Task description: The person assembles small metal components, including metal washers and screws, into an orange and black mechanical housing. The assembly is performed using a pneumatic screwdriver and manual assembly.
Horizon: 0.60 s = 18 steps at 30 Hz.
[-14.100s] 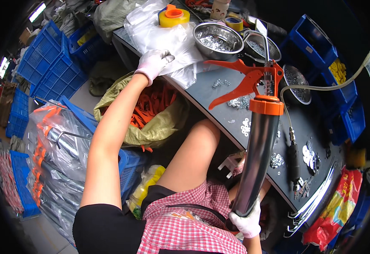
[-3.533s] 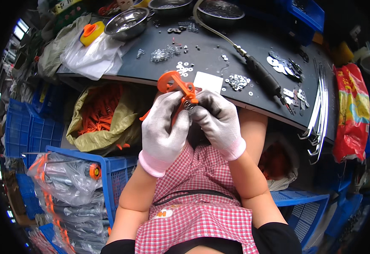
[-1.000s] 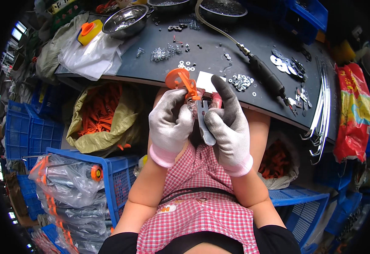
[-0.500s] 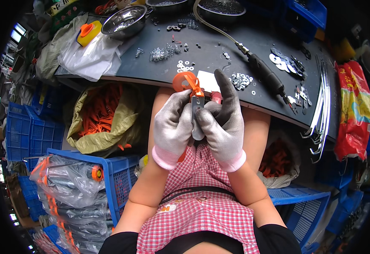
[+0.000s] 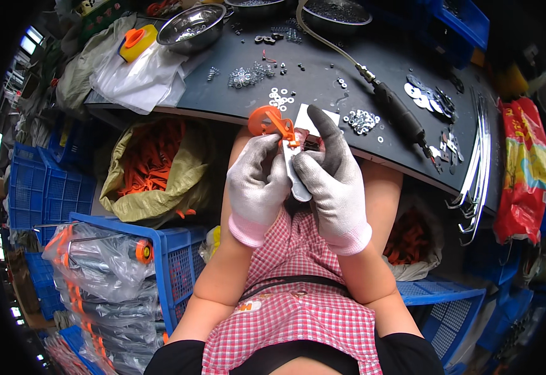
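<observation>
Both my hands wear white knit gloves with grey, soiled fingers and pink cuffs. They hold one small assembly over my lap, at the bench's near edge. Its upper end is an orange plastic piece (image 5: 261, 119) with a round disc; from it a flat silver metal strip (image 5: 293, 169) with a rounded end points down toward me. My left hand (image 5: 254, 181) is closed, pinching the strip close to the orange piece. Against the strip's other side presses the thumb of my right hand (image 5: 335, 190), its index finger stretched upward and the other fingers curled, partly hidden.
On the dark bench (image 5: 216, 103) lie washers (image 5: 279, 99), springs (image 5: 248, 76), nuts (image 5: 361, 121) and a black power screwdriver (image 5: 401, 112). Metal bowls (image 5: 191, 31) stand behind. A sack of orange parts (image 5: 151, 162) and a blue crate (image 5: 179, 275) are at left; long metal rods (image 5: 478, 162) hang right.
The assembly has tilted, so the strip slants and looks brighter. Its orange disc sits slightly farther left. My right index finger leans farther left, and the whole view has shifted a little.
</observation>
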{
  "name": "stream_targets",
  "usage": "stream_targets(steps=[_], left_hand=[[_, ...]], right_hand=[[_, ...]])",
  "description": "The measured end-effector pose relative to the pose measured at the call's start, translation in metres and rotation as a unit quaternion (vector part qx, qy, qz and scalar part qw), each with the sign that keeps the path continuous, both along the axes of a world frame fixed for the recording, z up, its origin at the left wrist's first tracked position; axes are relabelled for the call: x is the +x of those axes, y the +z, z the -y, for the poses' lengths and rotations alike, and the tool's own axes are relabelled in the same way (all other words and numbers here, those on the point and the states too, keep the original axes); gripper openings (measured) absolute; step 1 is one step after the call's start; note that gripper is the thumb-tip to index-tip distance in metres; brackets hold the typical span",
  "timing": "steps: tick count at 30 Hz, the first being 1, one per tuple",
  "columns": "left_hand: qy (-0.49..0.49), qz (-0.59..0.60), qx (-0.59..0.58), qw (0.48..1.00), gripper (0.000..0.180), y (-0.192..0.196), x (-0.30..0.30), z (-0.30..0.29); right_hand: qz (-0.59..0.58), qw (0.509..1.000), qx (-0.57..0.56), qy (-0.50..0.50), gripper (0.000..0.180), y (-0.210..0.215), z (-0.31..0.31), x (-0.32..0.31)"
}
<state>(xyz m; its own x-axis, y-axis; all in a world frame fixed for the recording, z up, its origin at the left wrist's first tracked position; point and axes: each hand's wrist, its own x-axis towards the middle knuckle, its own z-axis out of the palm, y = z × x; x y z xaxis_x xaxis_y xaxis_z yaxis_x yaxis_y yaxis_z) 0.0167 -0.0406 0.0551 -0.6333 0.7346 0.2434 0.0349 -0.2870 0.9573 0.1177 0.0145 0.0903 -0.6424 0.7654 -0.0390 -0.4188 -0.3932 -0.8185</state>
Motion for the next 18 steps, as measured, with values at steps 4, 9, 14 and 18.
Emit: stream_targets(steps=[4, 9, 14, 18], left_hand=[[-0.022, 0.021, 0.019, 0.999, 0.025, 0.002, 0.003, 0.001], [-0.079, 0.073, -0.036, 0.994, 0.03, 0.006, 0.0, 0.007], [-0.085, 0.088, -0.046, 0.991, 0.029, 0.005, -0.002, 0.007], [-0.052, 0.073, -0.049, 0.995, 0.024, 0.014, -0.003, 0.009]], right_hand=[[0.028, 0.99, 0.122, -0.066, 0.07, -0.017, 0.0, -0.007], [-0.007, 0.975, 0.206, -0.079, 0.069, -0.035, -0.002, -0.009], [-0.023, 0.987, 0.152, -0.052, 0.069, -0.03, -0.003, -0.011], [-0.001, 0.981, 0.192, 0.012, 0.061, -0.03, -0.009, -0.008]])
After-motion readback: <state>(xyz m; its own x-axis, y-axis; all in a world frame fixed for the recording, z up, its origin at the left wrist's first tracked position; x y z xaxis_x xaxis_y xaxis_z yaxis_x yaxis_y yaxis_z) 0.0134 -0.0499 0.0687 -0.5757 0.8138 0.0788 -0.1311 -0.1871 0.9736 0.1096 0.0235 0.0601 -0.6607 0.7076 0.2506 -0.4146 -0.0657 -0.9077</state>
